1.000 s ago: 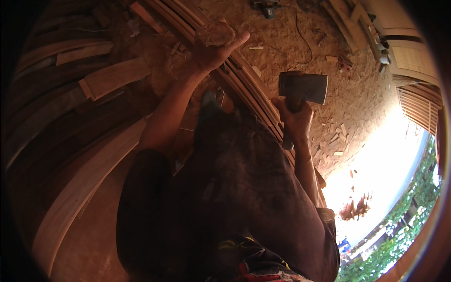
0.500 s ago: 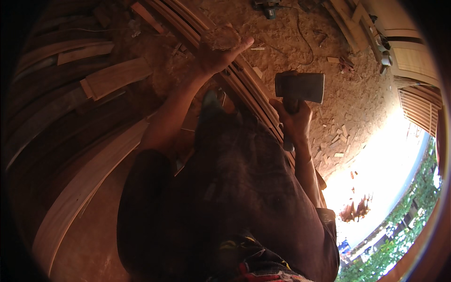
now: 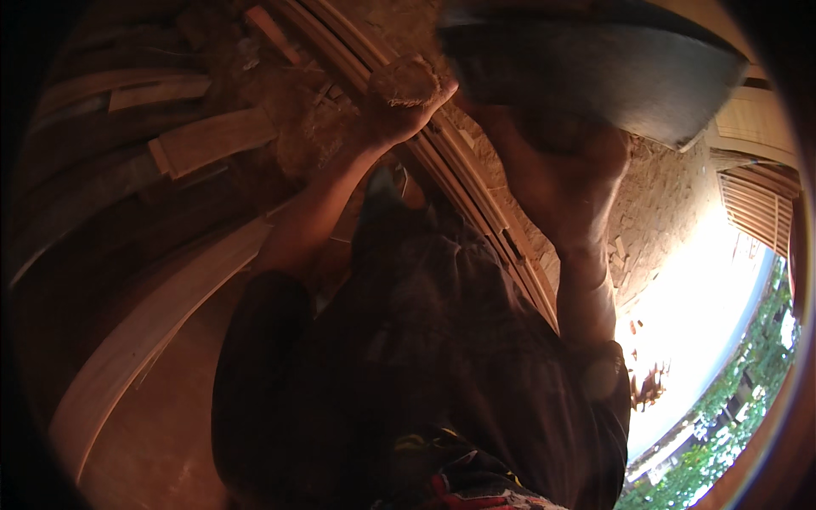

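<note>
Off the right edge of the wooden strips [image 3: 463, 174], the right hand [image 3: 571, 191] clenches an axe [image 3: 586, 72], probably head-heavy and best gripped below its metal, while the left hand [image 3: 393, 126] clasps a fibrous, likely stiff round block [image 3: 406, 79].

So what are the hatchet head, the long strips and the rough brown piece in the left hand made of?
Hatchet head: probably steel, dark and smooth, with a dull sheen near its lower edge. Long strips: seemingly wood, reddish-brown and unpainted, with crisp edges. Rough brown piece: likely unfinished wood, given frayed fibres at its rim, though shadow leaves that open.
</note>
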Available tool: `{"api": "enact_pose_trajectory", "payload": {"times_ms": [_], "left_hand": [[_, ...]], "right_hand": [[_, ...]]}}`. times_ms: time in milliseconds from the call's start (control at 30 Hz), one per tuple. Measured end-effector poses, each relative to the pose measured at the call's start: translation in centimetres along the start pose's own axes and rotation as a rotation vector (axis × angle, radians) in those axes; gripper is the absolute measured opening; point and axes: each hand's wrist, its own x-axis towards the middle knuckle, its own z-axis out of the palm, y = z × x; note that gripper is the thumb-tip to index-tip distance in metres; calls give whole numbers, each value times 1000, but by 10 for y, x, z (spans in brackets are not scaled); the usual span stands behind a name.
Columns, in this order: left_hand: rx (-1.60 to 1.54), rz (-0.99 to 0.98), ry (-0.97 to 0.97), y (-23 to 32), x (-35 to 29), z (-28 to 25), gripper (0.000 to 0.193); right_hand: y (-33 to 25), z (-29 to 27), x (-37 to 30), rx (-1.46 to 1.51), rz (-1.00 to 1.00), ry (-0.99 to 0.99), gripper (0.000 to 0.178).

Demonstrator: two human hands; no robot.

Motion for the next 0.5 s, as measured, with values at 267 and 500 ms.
{"api": "enact_pose_trajectory", "payload": {"times_ms": [267,500], "left_hand": [[-65,121,89,-1,-4,5,12],[86,141,-53,1,-18,-4,25]], "right_hand": [[63,31,-32,-372,19,-295,22],[17,26,-19,-114,-21,-67,20]]}}
